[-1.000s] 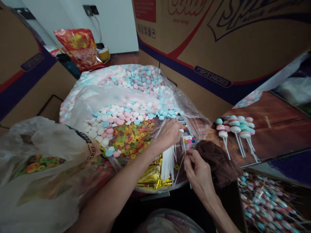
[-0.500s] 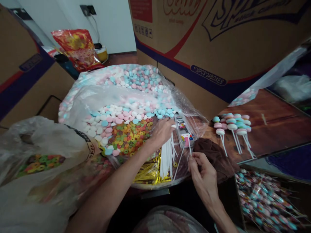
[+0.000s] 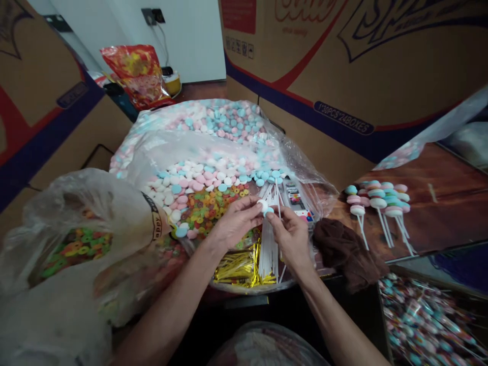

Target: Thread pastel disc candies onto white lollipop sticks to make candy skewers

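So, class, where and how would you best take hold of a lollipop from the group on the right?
I'd pinch its white stick, reaching in from the near side. The sticks are thin, bare and point toward the camera, while the round candies crowd together at the far end, where gripping would likely disturb neighbours.

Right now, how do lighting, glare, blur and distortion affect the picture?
Head view: dim overall; pale glare on the clear bag; the right carton leans, suggesting lens distortion; wrapped candies look soft; left hand and right hand read clearly.
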Action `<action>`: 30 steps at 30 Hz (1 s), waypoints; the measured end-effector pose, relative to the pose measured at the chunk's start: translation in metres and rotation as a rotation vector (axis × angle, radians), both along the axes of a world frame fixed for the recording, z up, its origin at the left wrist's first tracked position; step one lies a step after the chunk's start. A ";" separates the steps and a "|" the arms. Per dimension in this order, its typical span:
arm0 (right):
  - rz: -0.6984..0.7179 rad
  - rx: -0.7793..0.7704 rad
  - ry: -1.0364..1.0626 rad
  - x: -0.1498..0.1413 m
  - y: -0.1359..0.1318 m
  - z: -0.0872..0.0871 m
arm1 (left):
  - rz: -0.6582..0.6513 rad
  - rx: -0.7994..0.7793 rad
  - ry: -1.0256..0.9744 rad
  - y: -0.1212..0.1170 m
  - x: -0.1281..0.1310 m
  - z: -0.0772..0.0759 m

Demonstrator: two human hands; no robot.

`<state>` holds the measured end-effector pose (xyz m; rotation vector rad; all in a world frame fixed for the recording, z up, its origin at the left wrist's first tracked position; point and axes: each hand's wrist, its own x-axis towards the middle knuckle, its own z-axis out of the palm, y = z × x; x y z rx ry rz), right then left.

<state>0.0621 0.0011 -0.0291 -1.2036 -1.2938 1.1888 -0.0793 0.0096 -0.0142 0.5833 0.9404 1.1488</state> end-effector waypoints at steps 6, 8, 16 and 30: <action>-0.067 -0.067 0.014 -0.009 -0.001 -0.004 | -0.008 0.043 0.113 -0.015 -0.011 0.005; -0.062 -0.051 0.021 -0.008 0.001 -0.004 | -0.036 0.103 0.212 -0.017 -0.011 0.007; 0.120 0.009 -0.159 0.004 -0.001 -0.002 | 0.148 0.215 0.393 -0.015 -0.012 -0.007; 0.302 -0.015 -0.265 0.015 -0.037 -0.012 | 0.381 0.113 0.316 -0.014 -0.023 -0.013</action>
